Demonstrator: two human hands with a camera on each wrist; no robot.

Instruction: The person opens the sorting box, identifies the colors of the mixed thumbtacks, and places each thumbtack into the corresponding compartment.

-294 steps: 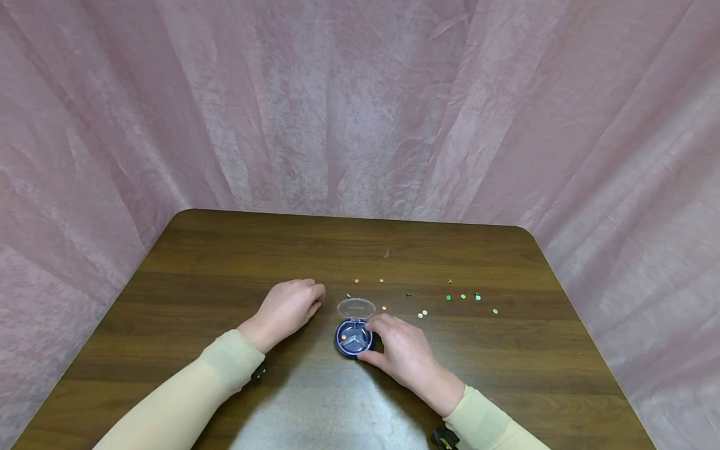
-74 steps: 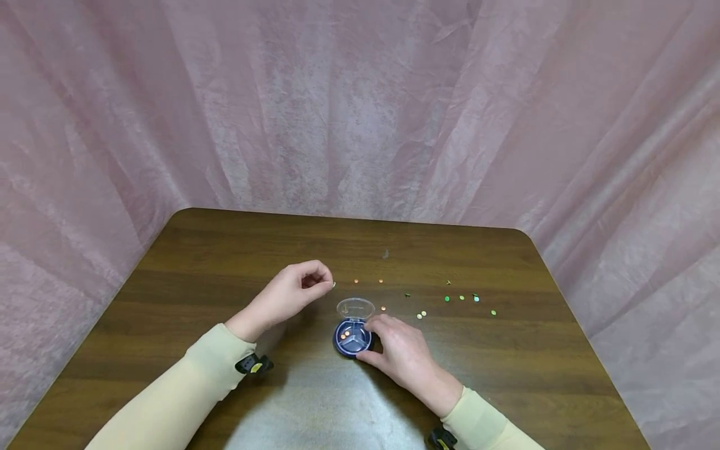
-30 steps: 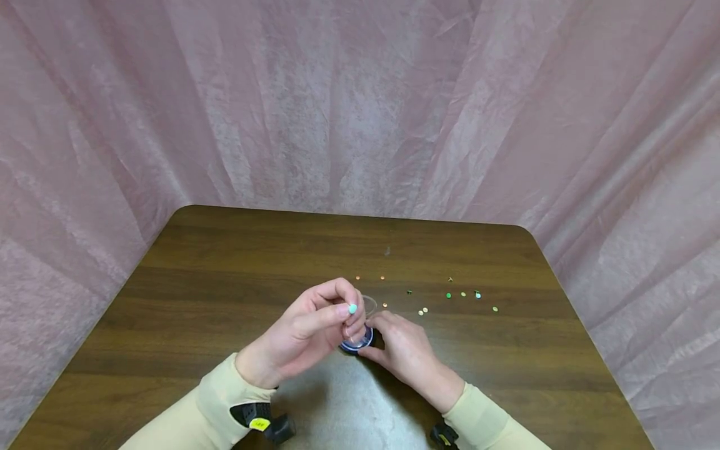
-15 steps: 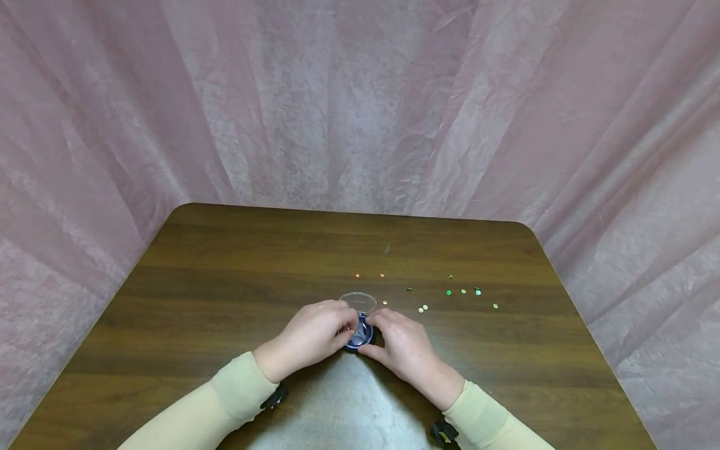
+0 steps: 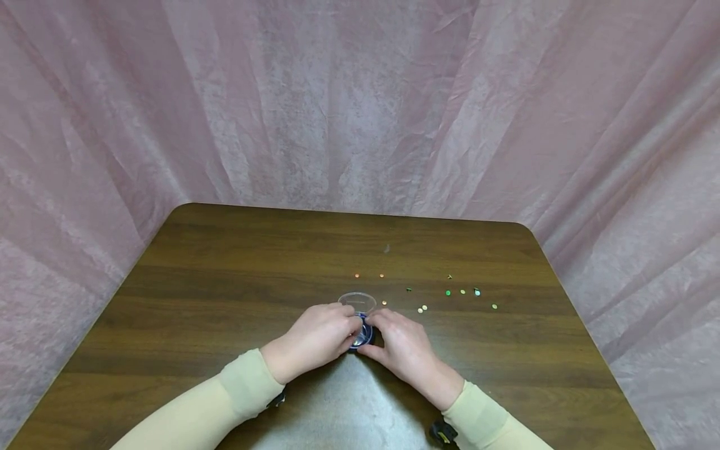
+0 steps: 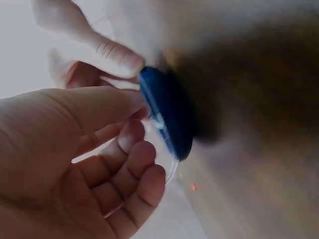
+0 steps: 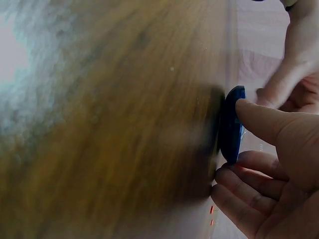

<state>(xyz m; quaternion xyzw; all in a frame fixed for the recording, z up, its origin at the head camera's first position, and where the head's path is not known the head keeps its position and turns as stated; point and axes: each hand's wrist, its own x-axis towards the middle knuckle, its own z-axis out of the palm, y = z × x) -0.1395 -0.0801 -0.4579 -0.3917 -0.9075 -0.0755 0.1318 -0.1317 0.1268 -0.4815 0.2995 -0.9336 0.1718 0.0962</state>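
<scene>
A round blue pill case (image 5: 367, 338) with inner dividers stands on the table, its clear lid (image 5: 360, 300) swung up at the far side. My right hand (image 5: 407, 347) grips the case's right edge between thumb and fingers; the right wrist view shows the thumb on the rim of the blue case (image 7: 230, 124). From the left, my left hand (image 5: 316, 336) reaches over the case, thumb and index finger together at its opening. A pale glint by these fingertips in the left wrist view looks like the mint-green thumbtack. The orange thumbtacks inside are hidden behind the left hand.
Loose thumbtacks lie beyond the case: orange ones (image 5: 382, 275), a pale pair (image 5: 422, 309), a green one (image 5: 448, 292), a light blue one (image 5: 477, 292) and a yellow-green one (image 5: 494, 306). The brown wooden table (image 5: 253, 250) ends at a pink curtain (image 5: 360, 112).
A second orange thumbtack entered the case earlier. My left hand then picked up a mint-green thumbtack, turned it up and lowered it to the case. The right hand keeps its grip.
</scene>
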